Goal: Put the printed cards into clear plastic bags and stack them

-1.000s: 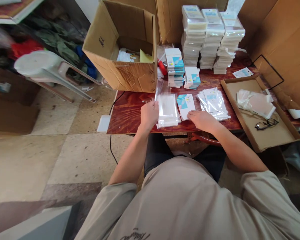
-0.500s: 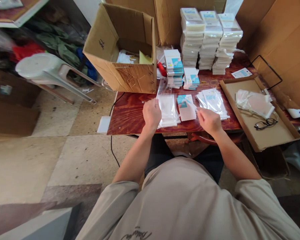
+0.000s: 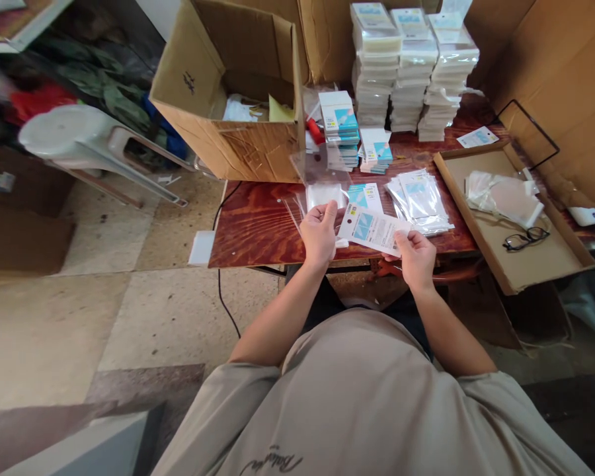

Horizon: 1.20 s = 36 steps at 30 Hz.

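Note:
My left hand (image 3: 319,233) is closed on a clear plastic sleeve (image 3: 322,173) that stands up above the red-brown wooden table (image 3: 258,221). My right hand (image 3: 415,256) pinches a white card with a blue patch (image 3: 371,228) and holds it slanted toward the left hand, its far corner close to the sleeve. Under the hands lies a pile of clear sleeves (image 3: 322,196). Another blue-and-white card (image 3: 367,196) lies flat just behind the held one.
An open cardboard box (image 3: 233,92) stands at the table's back left. Stacks of packed cards (image 3: 411,66) and smaller card piles (image 3: 342,122) sit behind; filled sleeves (image 3: 419,198) lie right. A cardboard tray (image 3: 525,264) holds glasses (image 3: 525,238). A white stool (image 3: 79,135) stands left.
My right hand lifted a card off the table and brought it toward the left hand. My left hand raised a clear sleeve off the pile. The view shifted slightly.

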{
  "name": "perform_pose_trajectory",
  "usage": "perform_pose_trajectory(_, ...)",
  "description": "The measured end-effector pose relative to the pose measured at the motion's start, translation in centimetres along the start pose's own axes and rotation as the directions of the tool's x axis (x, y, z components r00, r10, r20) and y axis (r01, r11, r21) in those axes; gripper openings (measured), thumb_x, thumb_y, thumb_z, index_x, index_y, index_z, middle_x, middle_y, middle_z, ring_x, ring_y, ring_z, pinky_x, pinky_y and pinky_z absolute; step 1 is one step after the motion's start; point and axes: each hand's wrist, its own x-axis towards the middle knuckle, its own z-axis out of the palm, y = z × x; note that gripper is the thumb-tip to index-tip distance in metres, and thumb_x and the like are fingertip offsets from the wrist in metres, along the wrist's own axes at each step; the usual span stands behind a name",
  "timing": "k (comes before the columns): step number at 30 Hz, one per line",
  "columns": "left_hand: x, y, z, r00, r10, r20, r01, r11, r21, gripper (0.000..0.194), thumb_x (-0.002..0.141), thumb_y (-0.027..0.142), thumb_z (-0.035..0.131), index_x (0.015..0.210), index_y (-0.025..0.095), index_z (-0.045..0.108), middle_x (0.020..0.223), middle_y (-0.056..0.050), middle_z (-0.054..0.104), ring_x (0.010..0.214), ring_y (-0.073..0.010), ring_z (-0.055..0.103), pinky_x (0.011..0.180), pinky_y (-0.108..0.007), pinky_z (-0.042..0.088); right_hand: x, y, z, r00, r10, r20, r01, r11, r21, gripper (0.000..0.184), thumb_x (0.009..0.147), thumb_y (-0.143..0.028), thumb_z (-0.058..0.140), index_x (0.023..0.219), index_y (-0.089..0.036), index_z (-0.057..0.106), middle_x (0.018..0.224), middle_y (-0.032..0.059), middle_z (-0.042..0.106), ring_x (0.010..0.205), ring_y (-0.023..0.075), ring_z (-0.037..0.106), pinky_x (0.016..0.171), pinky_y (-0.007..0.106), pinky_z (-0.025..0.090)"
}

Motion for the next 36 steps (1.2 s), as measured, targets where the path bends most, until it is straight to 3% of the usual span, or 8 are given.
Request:
perform_pose_trajectory(7,-3.6,-0.3,-0.2,0.990,-0.013,0.143,0.015,1.000,-0.009,0.052,0.076,0.062,0.092,0.092,0.019,0.068,0.087,-0.005,0.079,0.086,-0.0242,0.080,0.073,-0.035,0.069,0.4,1.9,2.4,0.941,-0.245,-0.233,0.241,0.969,-0.046,0.048,0.083,-0.066,0.077,0.082,-0.021,0.063,0.076,0.0027,0.074,0.070,0.0193,0.072,0.067,0.033,0.064)
perform_pose_trajectory(11,-5.7,-0.5,0.0,0.974,-0.047,0.219,0.047,0.999,0.006,0.054,0.075,0.064,0.092,0.098,0.019,0.074,0.096,-0.008,0.081,0.097,-0.0288,0.081,0.078,-0.040,0.071,1.0,2.3,3.8,0.991,-0.133,-0.011,0.133,0.986,0.101,0.051,0.081,-0.066,0.077,0.106,-0.022,0.069,0.100,0.0058,0.079,0.091,0.0234,0.078,0.083,0.038,0.067)
perform_pose_trajectory(15,-5.9,-0.9,-0.3,0.965,-0.102,0.242,0.082,0.992,0.093,0.049,0.076,0.065,0.091,0.086,0.020,0.074,0.090,-0.009,0.081,0.096,-0.0308,0.081,0.077,-0.042,0.071,1.2,0.9,4.2,0.978,-0.057,0.199,0.041,0.996,0.084,0.060,0.078,-0.072,0.079,0.110,-0.022,0.074,0.109,0.0078,0.081,0.106,0.0271,0.078,0.088,0.038,0.068)
perform_pose_trajectory(20,-4.3,-0.2,-1.6,0.979,0.009,0.203,-0.019,0.999,0.048,0.045,0.078,0.056,0.092,0.101,0.019,0.078,0.106,-0.009,0.083,0.107,-0.0286,0.080,0.093,-0.042,0.067,1.2,-1.3,2.3,0.931,0.060,0.361,-0.040,0.997,-0.063,0.058,0.071,-0.074,0.087,0.088,-0.018,0.079,0.076,0.0047,0.077,0.063,0.0191,0.071,0.055,0.029,0.059)
perform_pose_trajectory(27,-4.7,-0.5,-1.9,0.976,0.043,0.215,-0.051,0.998,0.035,0.050,0.078,0.054,0.093,0.110,0.020,0.074,0.119,-0.010,0.081,0.114,-0.0285,0.078,0.100,-0.042,0.064,0.6,-0.5,1.6,0.979,0.040,0.199,0.004,0.977,-0.213,0.058,0.067,-0.068,0.094,0.060,-0.021,0.061,0.057,0.0000,0.065,0.050,0.0147,0.059,0.045,0.026,0.047)
perform_pose_trajectory(32,-4.6,-0.6,-2.0,0.958,-0.053,0.281,-0.014,0.972,0.234,0.051,0.081,0.058,0.089,0.112,0.021,0.072,0.096,-0.010,0.080,0.091,-0.0298,0.078,0.087,-0.045,0.064,1.0,-0.5,-0.1,0.970,0.034,0.240,0.015,0.980,-0.197,0.041,0.075,-0.059,0.091,0.093,-0.024,0.081,0.078,0.0009,0.077,0.065,0.0196,0.069,0.058,0.032,0.060)
perform_pose_trajectory(34,-3.4,0.0,-2.4,0.964,-0.007,0.266,-0.117,0.887,0.446,0.048,0.089,0.060,0.080,0.116,0.021,0.071,0.095,-0.011,0.079,0.093,-0.0316,0.076,0.092,-0.049,0.062,2.5,-1.1,-1.5,0.992,-0.014,0.126,0.039,0.979,-0.200,0.038,0.076,-0.055,0.089,0.092,-0.022,0.080,0.075,0.0009,0.075,0.064,0.0186,0.067,0.058,0.031,0.057)
perform_pose_trajectory(36,-1.4,0.7,-2.9,0.964,0.166,0.207,-0.264,0.684,0.680,0.044,0.094,0.055,0.075,0.119,0.020,0.069,0.112,-0.016,0.077,0.112,-0.0364,0.072,0.107,-0.054,0.054,5.0,-1.6,-3.1,0.995,-0.088,-0.037,0.078,0.975,-0.210,0.036,0.077,-0.052,0.086,0.089,-0.019,0.076,0.069,0.0000,0.071,0.061,0.0174,0.064,0.057,0.029,0.054)
